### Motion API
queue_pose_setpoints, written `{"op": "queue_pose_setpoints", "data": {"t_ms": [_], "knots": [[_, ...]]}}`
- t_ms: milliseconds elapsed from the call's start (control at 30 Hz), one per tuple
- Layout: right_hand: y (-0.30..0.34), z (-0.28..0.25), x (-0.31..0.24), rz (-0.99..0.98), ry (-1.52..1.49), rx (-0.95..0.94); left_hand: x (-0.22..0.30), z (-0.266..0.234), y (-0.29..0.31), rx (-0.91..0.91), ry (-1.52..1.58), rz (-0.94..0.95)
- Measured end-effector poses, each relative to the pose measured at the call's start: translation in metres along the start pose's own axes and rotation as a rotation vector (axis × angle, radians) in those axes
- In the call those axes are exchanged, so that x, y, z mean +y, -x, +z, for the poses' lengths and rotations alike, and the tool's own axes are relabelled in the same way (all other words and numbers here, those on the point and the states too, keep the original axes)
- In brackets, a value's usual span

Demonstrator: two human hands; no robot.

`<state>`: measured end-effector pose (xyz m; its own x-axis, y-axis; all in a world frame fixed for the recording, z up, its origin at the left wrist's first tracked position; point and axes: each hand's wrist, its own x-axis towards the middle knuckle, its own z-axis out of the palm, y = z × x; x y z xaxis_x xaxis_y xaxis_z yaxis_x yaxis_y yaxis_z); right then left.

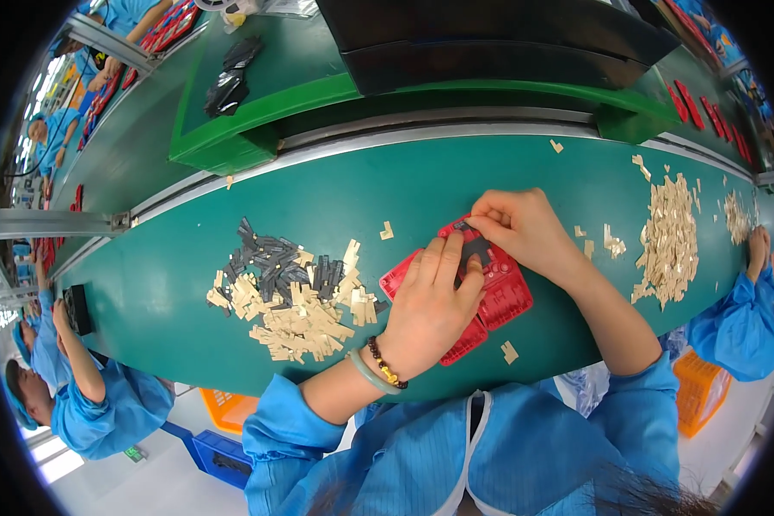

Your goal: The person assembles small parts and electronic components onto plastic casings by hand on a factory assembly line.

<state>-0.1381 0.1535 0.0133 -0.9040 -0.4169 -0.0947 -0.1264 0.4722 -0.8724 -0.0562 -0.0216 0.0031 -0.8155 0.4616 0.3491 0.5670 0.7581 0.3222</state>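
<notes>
An opened red plastic case (508, 297) lies tilted on the green table in front of me, its ribbed inside facing up. My left hand (437, 297) grips it from the left, fingers across it and thumb bent over a dark area (476, 249) in its middle. At the case's far edge, my right hand (514, 222) is closed in a pinch on a small dark piece (462, 225), pressed against the red plastic. Left of my hands is a mixed pile of cream-coloured strips (297, 328) and dark grey strips (271, 262).
Another heap of cream pieces (669, 241) lies to the right, with loose ones scattered around. A green raised shelf (224, 142) carrying a black box (490, 43) stands along the far side. Co-workers in blue sit at left and right. Orange crates (701, 391) stand below the table.
</notes>
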Motion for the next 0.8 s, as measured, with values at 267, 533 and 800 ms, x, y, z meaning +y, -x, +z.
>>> {"op": "queue_pose_setpoints", "data": {"t_ms": [267,533,800], "knots": [[0.002,0.004,0.005,-0.052,-0.016,0.039,0.001,-0.001,-0.001,-0.015,-0.012,0.031],[0.000,-0.002,0.011,0.039,-0.095,0.020,0.001,-0.001,-0.001,-0.020,-0.015,0.042],[-0.003,0.000,0.011,0.048,-0.093,-0.007,0.001,0.001,0.002,-0.047,-0.077,0.036]]}}
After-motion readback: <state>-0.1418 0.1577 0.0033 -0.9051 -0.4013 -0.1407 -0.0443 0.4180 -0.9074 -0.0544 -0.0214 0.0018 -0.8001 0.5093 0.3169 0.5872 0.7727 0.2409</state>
